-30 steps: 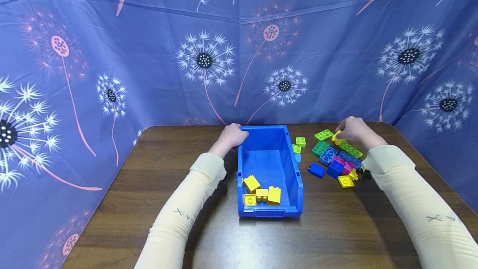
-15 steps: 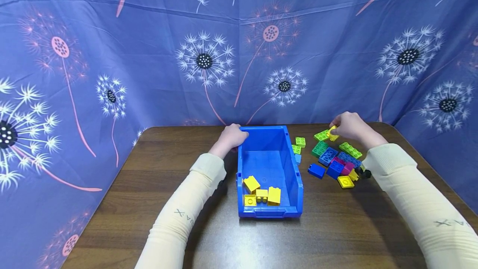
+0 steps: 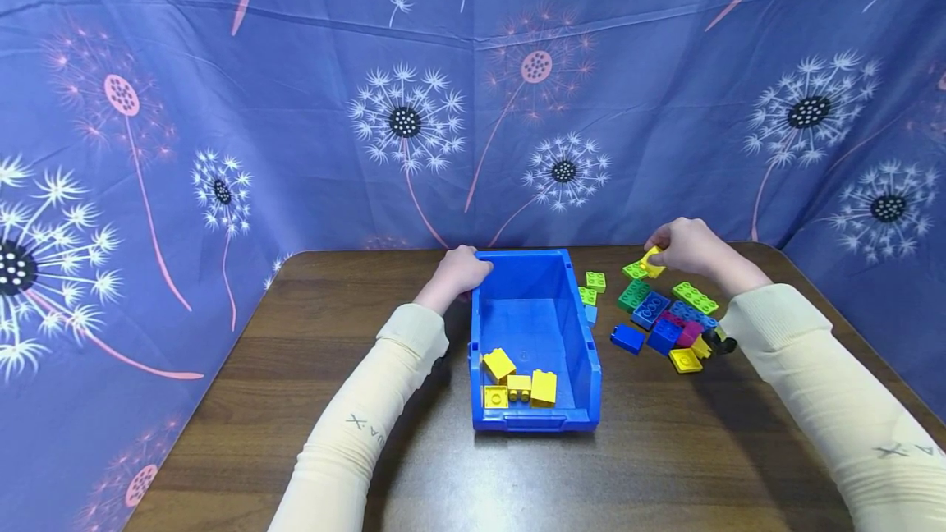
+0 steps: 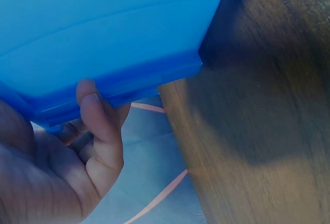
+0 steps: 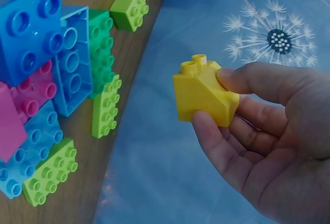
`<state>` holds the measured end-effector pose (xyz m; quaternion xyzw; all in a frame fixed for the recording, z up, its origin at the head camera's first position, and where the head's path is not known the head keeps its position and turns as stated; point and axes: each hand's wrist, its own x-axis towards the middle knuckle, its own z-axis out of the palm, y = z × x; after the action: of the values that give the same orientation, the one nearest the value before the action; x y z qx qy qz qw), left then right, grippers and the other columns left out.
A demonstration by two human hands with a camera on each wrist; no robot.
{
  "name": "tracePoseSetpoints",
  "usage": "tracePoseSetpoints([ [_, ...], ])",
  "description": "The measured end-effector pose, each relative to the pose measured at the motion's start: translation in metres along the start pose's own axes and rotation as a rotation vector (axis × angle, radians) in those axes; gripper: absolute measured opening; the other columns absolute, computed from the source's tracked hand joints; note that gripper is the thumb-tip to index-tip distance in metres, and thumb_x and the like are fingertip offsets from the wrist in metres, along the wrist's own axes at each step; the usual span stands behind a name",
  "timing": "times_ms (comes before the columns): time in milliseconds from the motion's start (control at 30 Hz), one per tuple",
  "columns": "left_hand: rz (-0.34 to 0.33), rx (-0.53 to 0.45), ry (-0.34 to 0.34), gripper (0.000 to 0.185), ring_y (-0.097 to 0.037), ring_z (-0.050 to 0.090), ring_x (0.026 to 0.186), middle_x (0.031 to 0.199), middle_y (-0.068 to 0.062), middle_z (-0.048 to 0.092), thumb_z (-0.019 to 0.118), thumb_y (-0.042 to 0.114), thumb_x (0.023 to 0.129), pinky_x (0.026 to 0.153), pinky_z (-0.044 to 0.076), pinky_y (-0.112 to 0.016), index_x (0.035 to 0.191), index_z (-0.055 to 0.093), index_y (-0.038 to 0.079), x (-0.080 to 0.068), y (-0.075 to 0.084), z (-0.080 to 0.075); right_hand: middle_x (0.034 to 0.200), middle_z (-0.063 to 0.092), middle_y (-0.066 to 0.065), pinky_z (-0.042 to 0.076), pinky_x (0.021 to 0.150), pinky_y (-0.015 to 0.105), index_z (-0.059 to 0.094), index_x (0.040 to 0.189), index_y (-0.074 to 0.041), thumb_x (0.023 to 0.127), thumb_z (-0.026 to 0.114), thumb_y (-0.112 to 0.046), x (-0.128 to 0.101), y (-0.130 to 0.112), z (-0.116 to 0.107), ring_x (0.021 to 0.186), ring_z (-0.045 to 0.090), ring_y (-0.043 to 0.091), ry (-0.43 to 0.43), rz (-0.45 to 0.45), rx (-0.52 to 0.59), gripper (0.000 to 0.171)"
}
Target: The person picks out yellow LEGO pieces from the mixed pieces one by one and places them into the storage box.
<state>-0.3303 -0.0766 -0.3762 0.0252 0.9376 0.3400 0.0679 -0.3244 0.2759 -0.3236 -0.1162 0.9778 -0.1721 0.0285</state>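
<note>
A hand lifts one yellow block.
The right hand (image 5: 268, 136) pinches a sloped yellow plastic block (image 5: 203, 95) in its fingers (image 5: 247, 79); the left hand (image 3: 460, 269) curls fingers round the blue plastic bin (image 3: 572, 335) rim.

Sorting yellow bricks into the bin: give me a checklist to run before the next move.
1. Right hand pinches the yellow brick firmly: ok.
2. Brick lifted free of the brick pile: ok.
3. Left hand grips the blue bin at its far corner: ok.
4. Room in the bin beside the yellow bricks in it: ok.
5. Path from pile to bin unobstructed: ok.
</note>
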Motion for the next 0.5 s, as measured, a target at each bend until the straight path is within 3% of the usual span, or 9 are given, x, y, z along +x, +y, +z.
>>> tracePoseSetpoints([
  [500,-0.003,0.001,-0.008,0.031,-0.03,0.068,0.068,0.081,-0.014,0.059,0.051,0.031,0.094,0.057,0.058,-0.035,0.108,0.056,0.004,0.002,0.0,0.0,0.084,0.068,0.009,0.051,0.065,0.037,0.069,0.098,0.001,0.083,0.069,-0.014,-0.012,-0.025,-0.008,0.074,0.057,0.022,0.017,-0.066,-0.022,0.021],
])
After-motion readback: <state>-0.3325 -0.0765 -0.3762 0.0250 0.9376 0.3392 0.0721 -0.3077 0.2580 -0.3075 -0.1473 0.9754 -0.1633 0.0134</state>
